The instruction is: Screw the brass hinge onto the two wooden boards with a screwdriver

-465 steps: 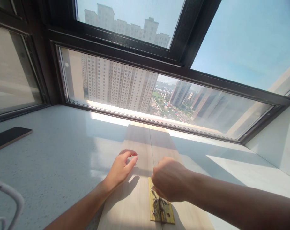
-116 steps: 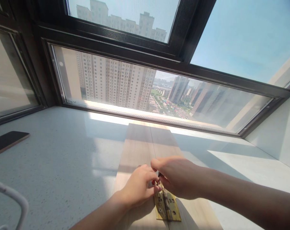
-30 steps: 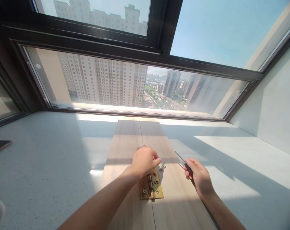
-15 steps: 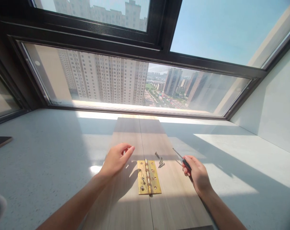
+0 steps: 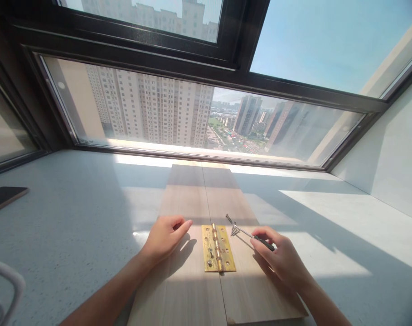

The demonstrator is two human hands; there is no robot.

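Observation:
A black-handled screwdriver is gripped in my right hand, its shaft pointing left. The tip reaches a small cluster of screws on the wooden boards; whether it touches them I cannot tell. A single screw lies just beyond the cluster. The brass hinge is spread flat across the seam, and a screw or two shows in its left leaf. Left of the hinge, my left hand rests loosely curled at the board, thumb apart from the fingers and nothing visible in it.
The boards lie on a pale speckled sill in front of a dark window frame. A dark flat object like a phone is at the far left. Below it, a white curved tube shows at the edge. A white wall stands right.
My right hand has brought the screwdriver left, lowering its tip to the screws. My left hand has settled slightly lower beside the hinge. The view has shifted a little.

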